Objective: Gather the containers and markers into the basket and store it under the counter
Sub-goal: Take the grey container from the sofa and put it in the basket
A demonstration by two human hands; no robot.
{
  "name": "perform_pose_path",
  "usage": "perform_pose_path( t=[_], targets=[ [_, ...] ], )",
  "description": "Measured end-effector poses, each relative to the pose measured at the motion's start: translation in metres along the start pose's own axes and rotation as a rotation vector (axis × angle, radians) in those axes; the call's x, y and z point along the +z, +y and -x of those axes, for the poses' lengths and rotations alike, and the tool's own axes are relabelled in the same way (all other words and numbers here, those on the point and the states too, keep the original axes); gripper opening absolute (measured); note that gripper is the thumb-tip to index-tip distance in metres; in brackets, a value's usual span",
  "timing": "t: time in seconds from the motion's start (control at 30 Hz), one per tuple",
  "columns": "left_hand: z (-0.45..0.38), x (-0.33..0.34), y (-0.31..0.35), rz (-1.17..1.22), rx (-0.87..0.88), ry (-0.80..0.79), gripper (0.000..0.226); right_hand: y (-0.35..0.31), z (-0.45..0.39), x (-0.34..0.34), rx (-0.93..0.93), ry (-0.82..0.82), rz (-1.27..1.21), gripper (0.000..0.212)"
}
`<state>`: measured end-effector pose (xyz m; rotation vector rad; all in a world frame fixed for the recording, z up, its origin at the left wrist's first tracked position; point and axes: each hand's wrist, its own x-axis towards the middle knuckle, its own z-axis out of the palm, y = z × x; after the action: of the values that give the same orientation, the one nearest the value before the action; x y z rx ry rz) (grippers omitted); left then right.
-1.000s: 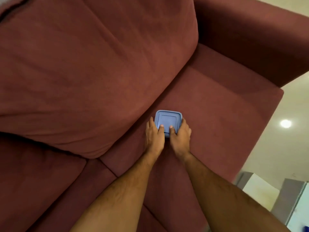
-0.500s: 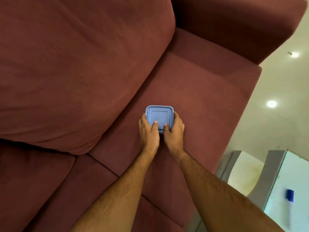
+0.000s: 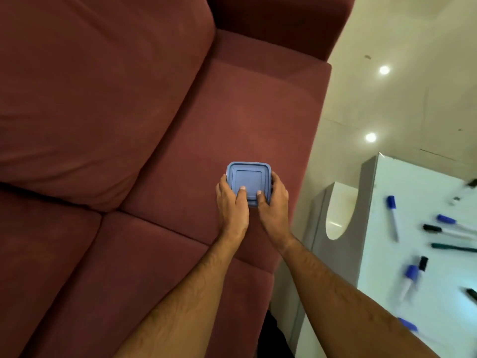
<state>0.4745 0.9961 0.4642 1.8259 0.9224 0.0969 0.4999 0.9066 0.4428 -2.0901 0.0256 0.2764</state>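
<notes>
Both hands grip a blue lidded container [image 3: 249,180] over the maroon sofa [image 3: 129,125] seat, now nearer the cushion's right edge than half a second ago.

The white table [image 3: 423,182], then only a sliver, now fills the right side with scattered markers [image 3: 392,218]. The left hand [image 3: 232,202] and right hand [image 3: 275,202] clasp the container's opposite sides, thumbs pressed flat on the lid, fingers curled round its edges, forearms extended and nearly parallel.
</notes>
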Motion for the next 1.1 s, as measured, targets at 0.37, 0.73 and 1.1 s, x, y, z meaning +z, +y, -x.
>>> perform_pose_path(
  t=[0.37, 0.73, 1.1],
  targets=[
    [0.147, -0.002, -0.040, -0.027, 0.099, -0.154, 0.060, 0.043, 0.146, -0.060, 0.074, 0.169, -0.093, 0.058],
    [0.269, 0.050, -0.085, -0.172, 0.177, -0.301, 0.064, 0.117, 0.259, -0.131, 0.191, 0.326, -0.106, 0.055],
    [0.401, 0.119, -0.108, -0.213, 0.232, -0.474, 0.056, 0.200, 0.357, -0.228, 0.323, 0.496, -0.109, 0.057]
  ],
)
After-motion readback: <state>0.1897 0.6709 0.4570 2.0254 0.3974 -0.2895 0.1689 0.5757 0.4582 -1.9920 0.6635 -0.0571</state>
